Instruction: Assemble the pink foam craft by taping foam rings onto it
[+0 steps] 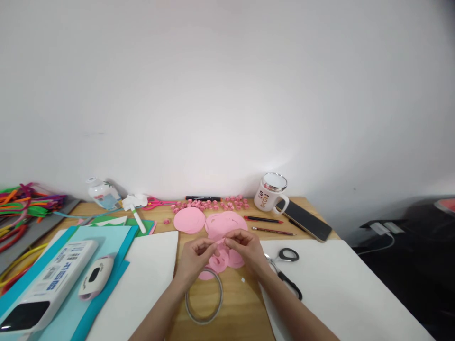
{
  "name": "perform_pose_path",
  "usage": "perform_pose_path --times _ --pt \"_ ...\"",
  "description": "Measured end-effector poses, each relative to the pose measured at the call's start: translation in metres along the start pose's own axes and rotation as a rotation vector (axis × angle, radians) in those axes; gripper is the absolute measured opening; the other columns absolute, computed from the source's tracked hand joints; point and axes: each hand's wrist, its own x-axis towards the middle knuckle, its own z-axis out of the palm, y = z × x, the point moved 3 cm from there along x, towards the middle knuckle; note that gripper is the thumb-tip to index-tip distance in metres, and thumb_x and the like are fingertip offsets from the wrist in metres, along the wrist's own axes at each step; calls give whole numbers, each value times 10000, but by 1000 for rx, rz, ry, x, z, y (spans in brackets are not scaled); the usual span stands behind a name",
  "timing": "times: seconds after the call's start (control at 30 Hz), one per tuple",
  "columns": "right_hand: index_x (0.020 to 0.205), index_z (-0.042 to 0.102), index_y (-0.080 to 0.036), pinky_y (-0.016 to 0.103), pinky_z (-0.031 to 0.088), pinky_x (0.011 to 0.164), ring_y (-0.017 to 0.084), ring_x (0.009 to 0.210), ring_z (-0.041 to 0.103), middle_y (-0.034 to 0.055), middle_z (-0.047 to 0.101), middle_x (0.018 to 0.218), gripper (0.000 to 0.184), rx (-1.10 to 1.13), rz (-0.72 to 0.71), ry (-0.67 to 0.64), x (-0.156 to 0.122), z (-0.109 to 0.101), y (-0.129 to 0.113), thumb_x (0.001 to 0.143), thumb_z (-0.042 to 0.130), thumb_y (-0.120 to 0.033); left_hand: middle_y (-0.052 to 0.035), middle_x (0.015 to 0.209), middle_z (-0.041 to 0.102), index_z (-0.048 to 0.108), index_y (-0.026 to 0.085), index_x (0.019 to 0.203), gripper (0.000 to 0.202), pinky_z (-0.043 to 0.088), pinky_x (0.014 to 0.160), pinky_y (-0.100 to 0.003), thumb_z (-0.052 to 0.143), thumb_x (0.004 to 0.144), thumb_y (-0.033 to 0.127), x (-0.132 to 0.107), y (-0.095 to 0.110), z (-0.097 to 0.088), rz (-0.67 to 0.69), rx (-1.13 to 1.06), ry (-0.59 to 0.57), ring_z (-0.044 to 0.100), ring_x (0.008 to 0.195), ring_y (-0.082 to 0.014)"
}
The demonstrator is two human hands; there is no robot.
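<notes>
Pink paper strip, seemingly spiral, between left hand and right hand.

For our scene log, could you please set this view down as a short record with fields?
Left hand: fingertips pinched on pink paper
Right hand: fingertips pinched on the same paper
Between forearms: grey ring
On right white sheet: black-handled scissors
Near the wall: small pink rolls, white mug
Beside mug: dark phone

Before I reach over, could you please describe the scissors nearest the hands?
On the wooden table, find the white sheet at right. The scissors lie at its left edge, just right of the right hand; their black handles differ from the pink scissors by the wall.
</notes>
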Motion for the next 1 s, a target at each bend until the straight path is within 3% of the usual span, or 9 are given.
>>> perform_pose_path --times 0.13,0.23,0.37,0.5,0.63,0.7,0.77,1.0 --pt "618 633 -160 212 406 486 92 480 510 -21 597 540 166 -38 -11 -11 -1 2 -1 565 755 -260 -42 597 645 661 113 682 226 349 399 -172 627 687 336 0 -2 1 6 44 -11 472 435 -76" --pt "599 639 -165 210 413 503 93 510 512 -19 604 578 148 -59 -44 -5 -1 1 -2 555 760 -237 -60 675 660 676 122 716 223 346 377 -175 619 698 336 -1 -3 0 85 104 55 472 430 -77" --pt "683 684 -190 238 461 627 136 686 586 20 665 765 102 -75 -90 -37 0 1 -3 607 731 -239 -94 924 632 679 139 686 168 402 431 -191 611 711 290 0 -3 -3 300 191 123 524 521 -84" --pt "766 703 -206 278 484 704 168 775 617 54 691 896 125 -77 -66 -68 -1 2 -4 654 698 -262 -60 856 591 668 138 724 159 360 379 -183 610 718 287 2 -8 -7 344 190 158 431 406 -33" --pt "753 703 -194 257 486 629 139 644 611 40 701 760 133 -74 -41 -38 -2 1 -3 641 711 -265 -9 618 574 669 141 718 173 327 370 -174 625 704 308 1 -7 -5 262 197 135 432 399 -56" --pt "723 695 -184 238 473 586 124 593 594 26 688 692 126 -64 -39 -24 -3 1 -4 627 722 -261 3 523 567 663 141 690 193 321 374 -170 615 713 327 -1 -3 -1 184 167 61 433 395 -66" --pt "689 679 -174 223 457 546 112 552 573 9 663 628 128 -49 -38 -16 -3 2 -5 605 737 -251 -17 561 617 646 137 675 225 310 365 -166 596 726 350 -3 0 2 105 86 -11 435 389 -62" --pt "636 652 -176 208 443 509 100 526 553 -11 633 606 118 -40 -105 -33 -2 1 -7 590 747 -229 -15 556 632 640 120 739 289 230 303 -158 673 632 386 -1 0 3 -42 -96 -13 322 291 -19"
